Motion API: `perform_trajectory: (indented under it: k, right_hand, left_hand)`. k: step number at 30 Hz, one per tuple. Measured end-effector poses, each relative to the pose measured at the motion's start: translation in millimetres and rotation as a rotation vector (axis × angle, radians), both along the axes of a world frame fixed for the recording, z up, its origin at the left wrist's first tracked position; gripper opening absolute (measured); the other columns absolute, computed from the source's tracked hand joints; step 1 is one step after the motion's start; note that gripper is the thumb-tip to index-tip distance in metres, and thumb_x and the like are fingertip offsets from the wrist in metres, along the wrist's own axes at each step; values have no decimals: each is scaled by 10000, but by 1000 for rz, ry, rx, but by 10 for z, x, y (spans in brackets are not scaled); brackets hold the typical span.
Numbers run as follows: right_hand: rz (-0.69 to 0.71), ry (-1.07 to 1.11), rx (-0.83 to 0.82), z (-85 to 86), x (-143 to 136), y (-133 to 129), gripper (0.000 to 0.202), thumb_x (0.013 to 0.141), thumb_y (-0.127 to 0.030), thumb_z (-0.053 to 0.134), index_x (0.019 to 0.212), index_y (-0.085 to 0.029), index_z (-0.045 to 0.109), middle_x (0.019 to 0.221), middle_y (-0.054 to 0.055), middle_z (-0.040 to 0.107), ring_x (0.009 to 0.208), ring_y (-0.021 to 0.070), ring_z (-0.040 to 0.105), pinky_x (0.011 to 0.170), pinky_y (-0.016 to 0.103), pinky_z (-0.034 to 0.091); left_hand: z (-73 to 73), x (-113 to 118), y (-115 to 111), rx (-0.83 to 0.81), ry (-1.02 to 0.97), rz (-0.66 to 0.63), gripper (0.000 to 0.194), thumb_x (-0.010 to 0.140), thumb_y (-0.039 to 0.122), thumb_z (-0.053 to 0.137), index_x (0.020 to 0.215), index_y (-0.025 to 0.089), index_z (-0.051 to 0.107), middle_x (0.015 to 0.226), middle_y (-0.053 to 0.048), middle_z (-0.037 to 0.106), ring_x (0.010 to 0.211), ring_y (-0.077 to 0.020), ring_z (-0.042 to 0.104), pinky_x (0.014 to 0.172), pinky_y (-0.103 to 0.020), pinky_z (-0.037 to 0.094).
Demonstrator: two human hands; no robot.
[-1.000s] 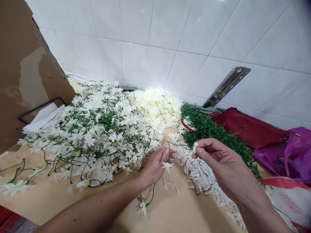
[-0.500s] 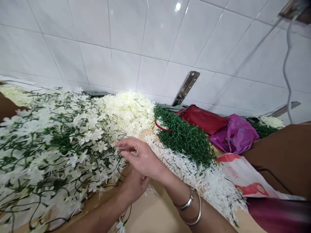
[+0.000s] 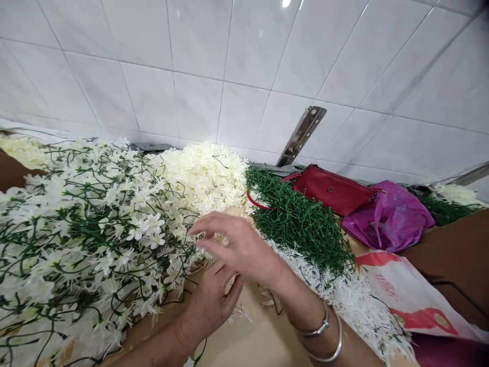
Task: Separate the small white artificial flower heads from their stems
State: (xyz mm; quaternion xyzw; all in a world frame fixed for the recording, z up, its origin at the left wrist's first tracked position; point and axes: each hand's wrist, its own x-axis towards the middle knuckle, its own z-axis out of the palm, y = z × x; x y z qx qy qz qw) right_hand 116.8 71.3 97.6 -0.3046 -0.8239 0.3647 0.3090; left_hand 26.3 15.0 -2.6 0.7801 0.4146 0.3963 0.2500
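"What do you have on the right hand (image 3: 193, 239)?"

"From my end, it's released: thumb and forefinger stand apart, and I see nothing between them. It crosses above the left hand (image 3: 214, 295), with two silver bangles (image 3: 321, 326) on its wrist."

"And the left?"

"Its thumb is bent, but the right hand covers some of its fingers, so I can't tell whether it's clenched or grasping anything."

"Where are the white flowers (image 3: 147, 227)?"

"Heaped to the left of both hands, green stems tangled through them. The right fingertips reach the heap's edge; I can't make out whether they touch. A green stem (image 3: 200, 350) shows below the left hand, partly cut off by my view."

"Anything else close by?"

"Loose white strands (image 3: 240, 313) lie just right of the left thumb. Beyond the right hand I've got a pile of cream blossoms (image 3: 206, 176), and to its right a mound of green stalks (image 3: 301, 219). White spiky pieces (image 3: 355, 300) spread beside and beyond the right forearm."

"Farther out?"

"Well to the right of the hands: a red bag (image 3: 332, 189), a purple plastic bag (image 3: 401, 214) and a red-and-white bag (image 3: 408, 293)."
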Motion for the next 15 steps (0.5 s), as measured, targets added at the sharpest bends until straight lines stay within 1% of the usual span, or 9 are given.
perform_trajectory:
  k: [1, 2, 4, 5, 6, 8, 10, 12, 15]
  right_hand:
    - [-108, -18, 15, 15, 115, 96, 150, 951, -228, 657, 1058, -223, 762, 1112, 54, 756, 1023, 181, 703, 942, 369, 553]
    - [-218, -69, 59, 7, 225, 206, 152, 952, -238, 660, 1062, -207, 758, 1077, 61, 757, 976, 183, 703, 904, 361, 557]
    - [-481, -292, 197, -63, 410, 451, 180, 966, -188, 621, 1092, -178, 749, 1065, 79, 735, 879, 177, 687, 853, 340, 539]
    - [-571, -443, 273, -115, 478, 574, 216, 963, -150, 601, 1127, -178, 740, 1093, 88, 715, 889, 183, 682, 860, 336, 523]
    - [-621, -492, 294, -170, 528, 689, 237, 941, -111, 603, 1130, -155, 740, 1117, 122, 695, 932, 218, 676, 873, 360, 504]
    - [-662, -546, 315, -269, 577, 872, 222, 894, -79, 630, 1065, -132, 760, 1106, 166, 667, 998, 283, 657, 880, 397, 475]
    - [-672, -568, 329, -328, 583, 979, 170, 859, -61, 646, 944, -130, 777, 1043, 172, 663, 984, 306, 645, 857, 403, 459]
    - [-671, -563, 347, -330, 592, 1014, 153, 856, -70, 642, 854, -149, 773, 984, 146, 666, 933, 284, 640, 826, 380, 453]
    - [-695, -505, 380, -223, 696, 978, 165, 895, -115, 608, 869, -166, 763, 946, 102, 674, 837, 222, 627, 793, 339, 456]
  left_hand:
    - [-14, -70, -41, 67, -80, -16, 260, 976, 174, 441, 1032, 200, 694, 1000, -118, 745, 948, -231, 721, 827, -351, 608]
    - [-24, -125, -74, 101, -121, -40, 247, 979, 150, 450, 1052, 202, 680, 1051, -119, 738, 995, -218, 719, 884, -344, 601]
    - [-29, -179, -111, 167, -182, -79, 231, 976, 114, 479, 1084, 208, 660, 1104, -117, 726, 1053, -198, 713, 937, -318, 589]
    - [-26, -181, -119, 187, -190, -93, 236, 971, 101, 491, 1100, 211, 655, 1119, -117, 724, 1067, -193, 712, 942, -309, 589]
    - [-23, -173, -122, 208, -192, -102, 239, 965, 93, 503, 1111, 209, 652, 1120, -118, 726, 1064, -191, 715, 932, -302, 594]
    - [-19, -147, -125, 237, -181, -113, 249, 954, 82, 524, 1133, 203, 648, 1133, -120, 732, 1055, -193, 721, 915, -301, 603]
    - [-24, -131, -129, 257, -154, -121, 253, 947, 76, 537, 1140, 197, 647, 1133, -117, 741, 1035, -195, 729, 893, -300, 610]
    - [-32, -130, -131, 259, -137, -120, 253, 942, 67, 540, 1131, 194, 650, 1123, -109, 748, 1013, -191, 735, 872, -293, 614]
    - [-39, -139, -115, 249, -167, -100, 244, 931, 49, 544, 1102, 184, 655, 1098, -101, 745, 1014, -178, 730, 888, -276, 605]
